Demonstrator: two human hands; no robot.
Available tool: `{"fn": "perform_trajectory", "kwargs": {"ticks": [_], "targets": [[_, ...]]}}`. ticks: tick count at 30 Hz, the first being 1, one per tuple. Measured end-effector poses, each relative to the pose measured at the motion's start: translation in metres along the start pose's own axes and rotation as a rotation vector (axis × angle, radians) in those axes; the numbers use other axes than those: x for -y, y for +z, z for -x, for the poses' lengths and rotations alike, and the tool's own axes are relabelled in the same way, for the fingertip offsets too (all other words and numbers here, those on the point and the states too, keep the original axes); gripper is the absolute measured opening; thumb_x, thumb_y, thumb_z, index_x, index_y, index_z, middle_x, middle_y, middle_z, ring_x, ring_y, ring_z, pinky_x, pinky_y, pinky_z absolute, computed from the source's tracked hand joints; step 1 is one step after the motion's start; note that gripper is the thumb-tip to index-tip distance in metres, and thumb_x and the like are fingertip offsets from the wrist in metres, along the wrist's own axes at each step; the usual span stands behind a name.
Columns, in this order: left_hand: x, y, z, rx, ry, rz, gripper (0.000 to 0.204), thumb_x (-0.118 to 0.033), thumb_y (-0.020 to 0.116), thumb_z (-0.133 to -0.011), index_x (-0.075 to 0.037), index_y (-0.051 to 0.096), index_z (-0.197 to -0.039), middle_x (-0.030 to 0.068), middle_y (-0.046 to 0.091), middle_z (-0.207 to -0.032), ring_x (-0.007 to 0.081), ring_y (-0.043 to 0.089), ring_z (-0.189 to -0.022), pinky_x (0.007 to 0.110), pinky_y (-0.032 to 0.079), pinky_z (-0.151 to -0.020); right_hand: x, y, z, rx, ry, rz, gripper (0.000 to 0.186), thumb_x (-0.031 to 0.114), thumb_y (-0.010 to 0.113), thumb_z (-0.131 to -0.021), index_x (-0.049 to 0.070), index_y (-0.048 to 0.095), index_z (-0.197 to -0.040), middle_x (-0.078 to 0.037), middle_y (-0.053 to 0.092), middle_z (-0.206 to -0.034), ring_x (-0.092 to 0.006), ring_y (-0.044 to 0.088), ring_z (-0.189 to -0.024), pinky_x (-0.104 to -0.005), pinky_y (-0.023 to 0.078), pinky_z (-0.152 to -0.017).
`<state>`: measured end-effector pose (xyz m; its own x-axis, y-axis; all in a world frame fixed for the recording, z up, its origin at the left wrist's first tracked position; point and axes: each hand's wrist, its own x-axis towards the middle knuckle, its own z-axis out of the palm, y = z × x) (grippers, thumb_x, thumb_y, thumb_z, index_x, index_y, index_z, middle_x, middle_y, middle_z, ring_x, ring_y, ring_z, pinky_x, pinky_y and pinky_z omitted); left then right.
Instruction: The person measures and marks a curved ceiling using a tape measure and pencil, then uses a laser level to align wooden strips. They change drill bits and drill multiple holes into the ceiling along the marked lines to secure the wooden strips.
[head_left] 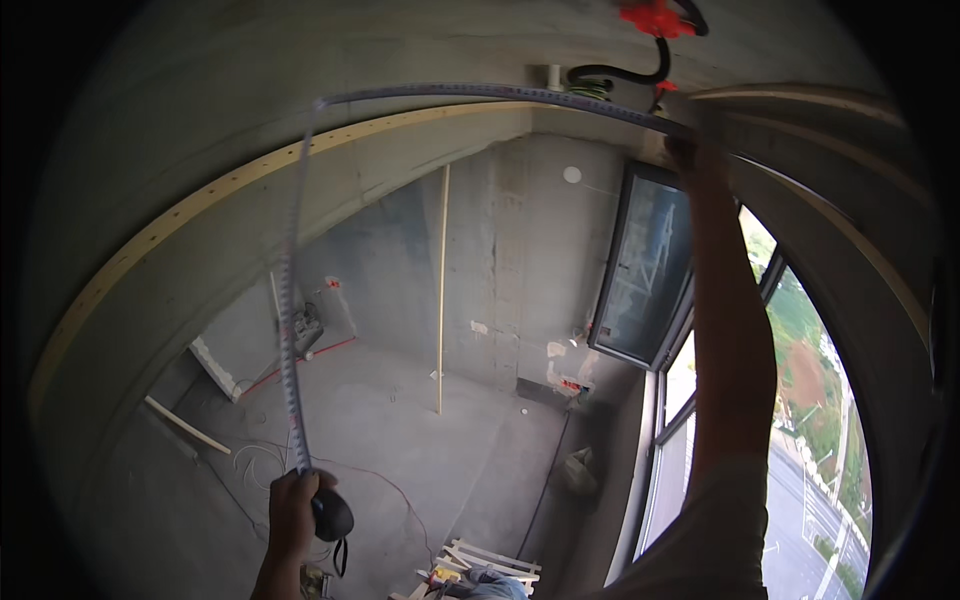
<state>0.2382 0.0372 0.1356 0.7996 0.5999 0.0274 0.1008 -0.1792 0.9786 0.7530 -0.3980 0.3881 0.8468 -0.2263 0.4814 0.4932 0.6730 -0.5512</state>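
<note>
My left hand [292,508], low and left of the middle, is closed round a tape measure with a black case [333,516] and a dangling wrist strap. From there the long pale blade [289,340] rises, bends sharply near the top left, and runs across the upper view. At the upper right my right hand [700,158] is raised on an outstretched arm. Its fingers are dark and partly blurred, closed on the blade's far end. Just behind the blade, a perforated wooden strip [235,175] runs along the grey ceiling surface.
An open window sash [645,265] hangs inward beside my right arm. A thin upright wooden batten [442,300] stands in the room. Black conduit [640,77] and a red junction box [655,18] are overhead. Slatted wood [495,560] and a red cable [385,482] are below.
</note>
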Motion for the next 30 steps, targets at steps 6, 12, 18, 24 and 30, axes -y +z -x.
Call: {"fn": "perform_trajectory", "kwargs": {"ticks": [6,12,18,24,30], "targets": [[-0.033,0.020,-0.044,0.147,-0.091,0.140,0.030,-0.022,0.049,-0.085,0.003,0.066,-0.083,0.0069,0.063,-0.074,0.0140,0.059,-0.066,0.027,0.047,-0.066,-0.008,0.001,0.010,-0.041,0.025,0.086,0.019,0.015,0.053,-0.092,0.000,0.062,-0.097,-0.015,0.066,-0.090,-0.0269,0.066,-0.082,-0.0379,0.058,-0.073],[-0.055,0.072,-0.063,0.238,-0.150,0.384,0.027,-0.017,0.048,-0.088,0.005,0.064,-0.085,0.0099,0.063,-0.074,0.0162,0.062,-0.064,0.028,0.052,-0.062,-0.004,-0.027,-0.006,-0.084,0.060,0.036,0.017,0.012,0.054,-0.094,-0.001,0.061,-0.103,-0.016,0.066,-0.096,-0.0268,0.065,-0.088,-0.0373,0.059,-0.077],[-0.089,0.097,-0.067,0.287,-0.189,0.513,0.028,-0.016,0.046,-0.089,0.008,0.061,-0.091,0.0141,0.062,-0.075,0.0246,0.065,-0.062,0.036,0.057,-0.058,-0.010,-0.026,-0.009,-0.072,0.066,0.007,0.015,0.009,0.058,-0.092,-0.002,0.060,-0.102,-0.016,0.067,-0.092,-0.0273,0.067,-0.082,-0.0377,0.061,-0.074],[-0.109,0.106,-0.065,0.358,-0.199,0.584,0.030,-0.017,0.044,-0.090,0.009,0.059,-0.095,0.0170,0.063,-0.073,0.0310,0.067,-0.063,0.040,0.058,-0.059,0.005,-0.019,-0.002,0.013,0.096,-0.019,0.014,0.008,0.059,-0.091,-0.002,0.060,-0.101,-0.015,0.066,-0.094,-0.0258,0.067,-0.084,-0.0355,0.060,-0.075],[-0.120,0.114,-0.064,0.370,-0.213,0.615,0.030,-0.017,0.044,-0.090,0.009,0.058,-0.094,0.0179,0.062,-0.074,0.0317,0.067,-0.063,0.040,0.058,-0.060,0.004,-0.014,-0.001,0.086,0.098,-0.072,0.015,0.009,0.062,-0.090,-0.001,0.061,-0.102,-0.013,0.066,-0.095,-0.0225,0.065,-0.089,-0.0297,0.059,-0.078]]}}
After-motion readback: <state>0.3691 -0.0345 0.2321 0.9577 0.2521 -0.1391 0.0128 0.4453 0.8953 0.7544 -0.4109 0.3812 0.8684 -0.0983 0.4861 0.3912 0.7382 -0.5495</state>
